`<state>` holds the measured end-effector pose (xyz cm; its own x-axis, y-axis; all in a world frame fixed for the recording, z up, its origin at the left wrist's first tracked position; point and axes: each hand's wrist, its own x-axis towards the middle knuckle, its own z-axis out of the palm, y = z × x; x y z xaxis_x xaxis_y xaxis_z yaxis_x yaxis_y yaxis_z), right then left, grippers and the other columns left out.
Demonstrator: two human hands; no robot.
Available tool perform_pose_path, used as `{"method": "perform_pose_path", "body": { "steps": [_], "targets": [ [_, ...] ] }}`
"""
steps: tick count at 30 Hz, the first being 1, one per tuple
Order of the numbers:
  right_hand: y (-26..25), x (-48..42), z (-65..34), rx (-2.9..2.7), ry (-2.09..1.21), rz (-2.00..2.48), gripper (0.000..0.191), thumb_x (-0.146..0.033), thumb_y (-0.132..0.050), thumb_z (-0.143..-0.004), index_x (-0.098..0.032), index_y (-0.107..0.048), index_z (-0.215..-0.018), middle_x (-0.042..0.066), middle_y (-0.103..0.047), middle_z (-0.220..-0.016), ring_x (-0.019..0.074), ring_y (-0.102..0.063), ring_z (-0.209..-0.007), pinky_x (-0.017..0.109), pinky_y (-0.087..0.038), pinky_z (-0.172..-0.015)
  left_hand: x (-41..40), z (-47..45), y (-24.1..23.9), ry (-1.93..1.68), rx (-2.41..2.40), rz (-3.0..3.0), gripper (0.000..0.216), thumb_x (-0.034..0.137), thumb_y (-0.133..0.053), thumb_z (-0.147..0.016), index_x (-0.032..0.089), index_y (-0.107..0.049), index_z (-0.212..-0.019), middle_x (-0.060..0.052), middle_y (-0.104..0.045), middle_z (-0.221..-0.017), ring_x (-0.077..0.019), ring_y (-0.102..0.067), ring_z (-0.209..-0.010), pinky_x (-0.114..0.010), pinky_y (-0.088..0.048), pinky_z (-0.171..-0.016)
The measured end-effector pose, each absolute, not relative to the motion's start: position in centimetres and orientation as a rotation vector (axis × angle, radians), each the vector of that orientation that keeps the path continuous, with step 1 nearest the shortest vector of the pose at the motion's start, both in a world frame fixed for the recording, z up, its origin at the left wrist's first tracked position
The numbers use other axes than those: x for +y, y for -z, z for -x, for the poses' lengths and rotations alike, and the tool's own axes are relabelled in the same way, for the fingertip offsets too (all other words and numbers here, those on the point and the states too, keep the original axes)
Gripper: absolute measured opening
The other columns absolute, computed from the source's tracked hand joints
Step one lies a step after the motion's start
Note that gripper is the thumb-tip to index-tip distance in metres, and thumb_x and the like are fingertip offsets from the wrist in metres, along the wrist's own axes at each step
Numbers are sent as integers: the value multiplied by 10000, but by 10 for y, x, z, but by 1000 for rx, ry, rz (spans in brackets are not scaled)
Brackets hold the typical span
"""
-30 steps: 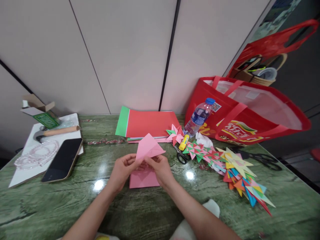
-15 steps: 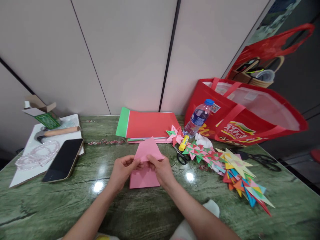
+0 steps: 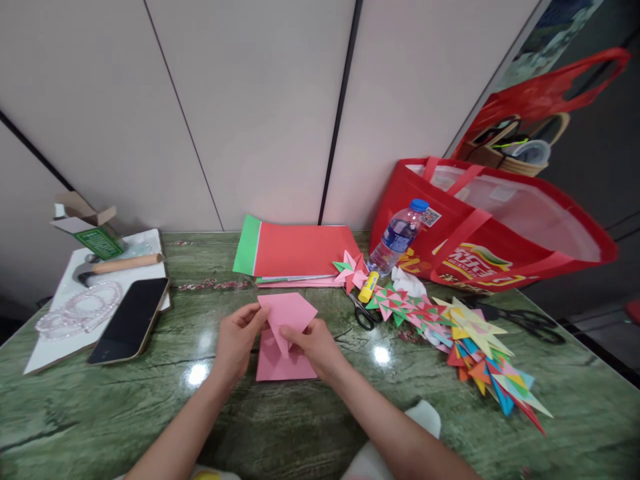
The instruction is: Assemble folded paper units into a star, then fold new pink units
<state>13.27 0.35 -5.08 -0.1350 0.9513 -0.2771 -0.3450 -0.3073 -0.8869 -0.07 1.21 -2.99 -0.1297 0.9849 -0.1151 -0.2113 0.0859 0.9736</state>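
Both hands work on a pink sheet of paper just above the green marble table. My left hand pinches the folded paper's left edge near the top corner. My right hand grips its lower right part, fingers closed on it. A second pink piece lies flat on the table under the hands; whether it belongs to the same sheet I cannot tell.
A stack of red and green paper lies at the wall. Right of it are a water bottle, glue stick, scissors, folded paper stars, second scissors and a red bag. A phone, beads and hammer lie left.
The raised pink flap has been folded down and toward me; its tip, which stood up over the hands, now lies lower between them. Both hands stayed in place.
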Motion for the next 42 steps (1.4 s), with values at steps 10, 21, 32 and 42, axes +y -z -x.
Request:
{"method": "perform_pose_path", "body": {
  "steps": [10, 21, 32, 42],
  "targets": [
    [46, 10, -138, -804, -1412, 949, 405, -301, -733, -577, -163, -641, -946, 58, -682, -926, 184, -613, -801, 281, -495, -667, 12, 7, 23, -1261, 1193, -1048, 247, 349, -660, -672, 144, -681, -807, -25, -659, -698, -122, -561, -601, -221, -476, -575],
    [46, 7, -140, -934, -1227, 1117, 155, -273, -683, -633, -167, -677, -747, 26, -692, -689, 156, -604, -619, 269, -475, -602, 8, 4, 21, -989, 1272, -1172, 257, 372, -660, -649, 127, -684, -724, -6, -613, -566, -121, -528, -528, -211, -421, -519],
    [37, -3, -144, -1533, -812, 1038, 205, -113, -515, -741, -209, -682, -811, 60, -686, -890, 182, -620, -831, 306, -463, -764, 9, 7, 24, -1018, 1302, -1157, 314, 392, -665, -641, 112, -702, -780, -26, -644, -576, -131, -550, -507, -226, -447, -499],
    [35, -2, -141, -1545, -894, 1002, 132, -222, -546, -781, -218, -677, -772, 72, -662, -878, 178, -602, -833, 309, -469, -756, 12, 8, 23, -1016, 1300, -1218, 302, 394, -653, -660, 124, -710, -783, -34, -664, -633, -135, -554, -553, -217, -435, -529]
  ]
}}
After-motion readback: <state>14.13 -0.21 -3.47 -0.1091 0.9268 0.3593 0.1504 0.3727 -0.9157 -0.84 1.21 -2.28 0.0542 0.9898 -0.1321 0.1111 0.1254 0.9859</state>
